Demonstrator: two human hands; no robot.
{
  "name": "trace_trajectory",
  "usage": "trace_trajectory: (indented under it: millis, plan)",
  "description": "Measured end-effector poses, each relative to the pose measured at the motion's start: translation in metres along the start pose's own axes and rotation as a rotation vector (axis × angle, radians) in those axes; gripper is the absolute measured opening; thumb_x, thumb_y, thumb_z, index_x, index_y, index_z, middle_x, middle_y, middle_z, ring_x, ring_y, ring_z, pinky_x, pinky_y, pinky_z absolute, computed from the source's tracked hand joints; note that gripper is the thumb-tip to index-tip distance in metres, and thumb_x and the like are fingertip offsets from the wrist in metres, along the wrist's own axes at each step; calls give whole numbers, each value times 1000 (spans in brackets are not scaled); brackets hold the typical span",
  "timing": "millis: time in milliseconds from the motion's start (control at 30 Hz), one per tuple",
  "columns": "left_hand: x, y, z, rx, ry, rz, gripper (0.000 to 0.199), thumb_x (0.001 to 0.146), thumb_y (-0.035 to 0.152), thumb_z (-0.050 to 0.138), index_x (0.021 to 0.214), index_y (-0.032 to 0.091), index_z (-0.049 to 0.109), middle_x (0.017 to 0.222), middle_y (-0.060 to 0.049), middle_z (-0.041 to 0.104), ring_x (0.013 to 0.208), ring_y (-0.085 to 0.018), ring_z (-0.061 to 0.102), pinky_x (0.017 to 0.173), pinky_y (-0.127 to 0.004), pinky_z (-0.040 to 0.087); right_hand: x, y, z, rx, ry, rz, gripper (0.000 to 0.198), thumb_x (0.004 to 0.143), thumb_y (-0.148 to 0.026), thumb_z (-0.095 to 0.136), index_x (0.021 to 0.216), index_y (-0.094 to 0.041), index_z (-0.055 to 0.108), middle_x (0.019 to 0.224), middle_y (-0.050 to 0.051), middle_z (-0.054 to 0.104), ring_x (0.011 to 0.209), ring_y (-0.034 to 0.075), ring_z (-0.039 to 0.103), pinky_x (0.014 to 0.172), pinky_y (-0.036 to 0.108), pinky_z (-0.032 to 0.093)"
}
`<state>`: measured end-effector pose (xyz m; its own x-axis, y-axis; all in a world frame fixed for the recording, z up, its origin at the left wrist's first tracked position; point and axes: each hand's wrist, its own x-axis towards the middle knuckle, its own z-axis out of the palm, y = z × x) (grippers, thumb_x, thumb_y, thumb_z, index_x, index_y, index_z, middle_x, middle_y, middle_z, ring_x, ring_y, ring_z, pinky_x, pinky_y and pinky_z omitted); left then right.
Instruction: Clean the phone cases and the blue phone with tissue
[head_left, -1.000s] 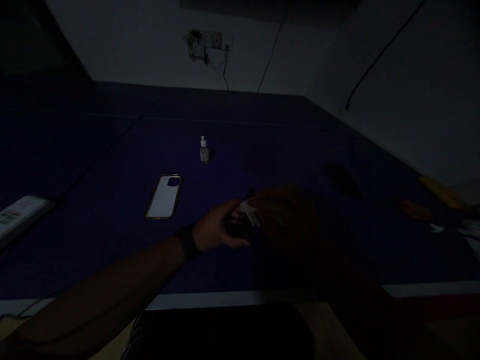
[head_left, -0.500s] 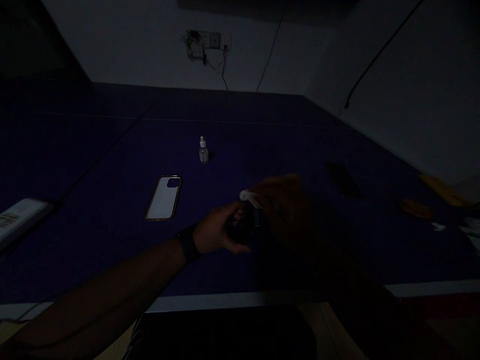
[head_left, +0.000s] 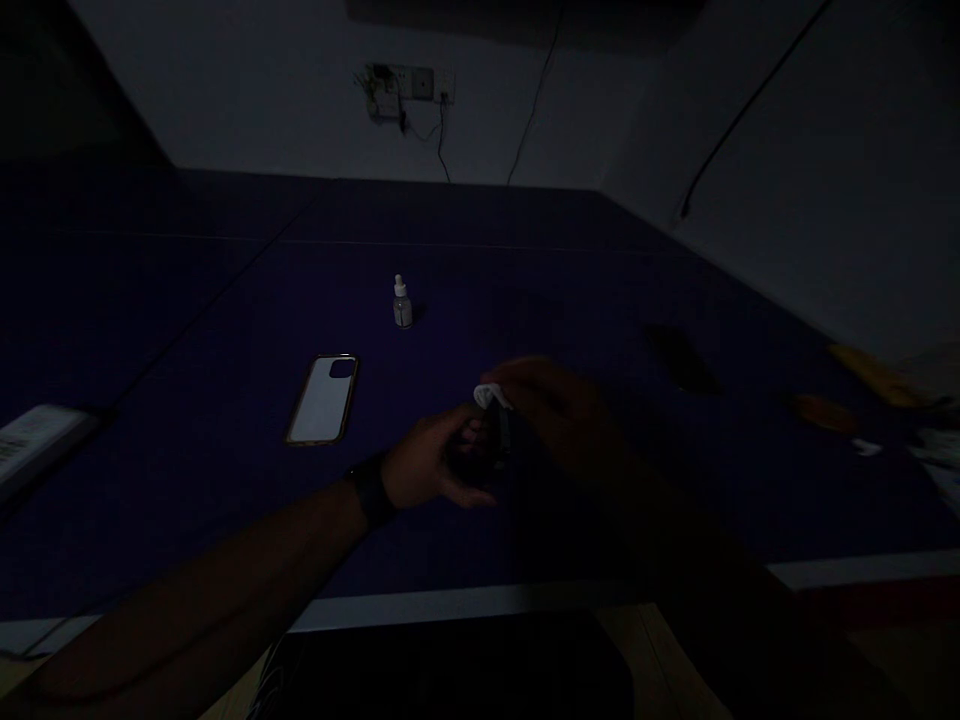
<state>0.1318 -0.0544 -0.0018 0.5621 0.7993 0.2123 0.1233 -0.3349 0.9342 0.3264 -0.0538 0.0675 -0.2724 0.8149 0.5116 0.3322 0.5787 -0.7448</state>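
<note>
The room is very dim. My left hand [head_left: 431, 462], with a black watch band [head_left: 373, 490] on its wrist, is curled round a dark object [head_left: 480, 455] whose kind I cannot make out; a greyish edge shows on its right side. My right hand [head_left: 551, 410] pinches a small white cloth or tissue [head_left: 491, 396] at the top of that dark object. Shadow hides most of the right fingers. Left of my hands lies a phone case [head_left: 322, 402] with a camera cutout. A small dropper bottle [head_left: 403, 308] stands upright beyond them.
On the purple tabletop [head_left: 480, 560] a dark flat phone-like slab [head_left: 681, 360] lies to the right. Farther right are a brownish item [head_left: 825, 412], a white scrap [head_left: 867, 448] and a yellow item [head_left: 874, 375]. A white box-like thing [head_left: 45, 440] is at the left.
My right hand has shifted slightly with the white cloth, which still touches the top of the dark object. My left hand keeps its hold. The whole view has moved a little.
</note>
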Motion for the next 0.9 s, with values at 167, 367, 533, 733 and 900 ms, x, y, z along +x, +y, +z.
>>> trace_trajectory:
  millis: [167, 367, 533, 733, 900]
  plan:
    - [-1, 1, 1, 9, 5, 26, 78, 49, 42, 97, 115, 21, 60, 102, -2, 68, 95, -23, 64, 85, -36, 53, -22, -11, -2, -100, 56, -343, 25, 92, -17, 64, 110, -31, 73, 104, 2, 78, 94, 20, 72, 83, 38, 57]
    - [-1, 9, 0, -43, -37, 41, 72, 55, 38, 95, 117, 21, 60, 106, -3, 70, 99, -24, 65, 88, -37, 54, -54, -9, -4, -236, -86, -458, 21, 91, -27, 67, 107, -38, 75, 100, -1, 79, 82, 21, 74, 71, 38, 60]
    - [-2, 2, 1, 19, -7, 27, 80, 51, 39, 97, 120, 21, 59, 106, -3, 70, 98, -25, 65, 86, -36, 55, -35, -3, -6, -196, -37, -374, 19, 92, -26, 64, 106, -32, 76, 104, 2, 78, 92, 22, 74, 81, 40, 59]
    - [-1, 0, 2, -14, 12, 39, 82, 50, 44, 96, 119, 22, 59, 102, -3, 68, 96, -24, 64, 84, -35, 53, -14, 10, 7, 21, 99, 52, 23, 96, -39, 58, 96, -25, 77, 92, 3, 78, 84, 20, 74, 73, 33, 59]
    - [-2, 5, 2, -16, 7, -17, 74, 49, 49, 95, 108, 21, 61, 90, 1, 63, 83, -19, 58, 77, -30, 48, -19, 9, 10, 73, 192, 93, 20, 96, -36, 60, 96, -25, 77, 97, 3, 77, 87, 20, 73, 75, 33, 59]
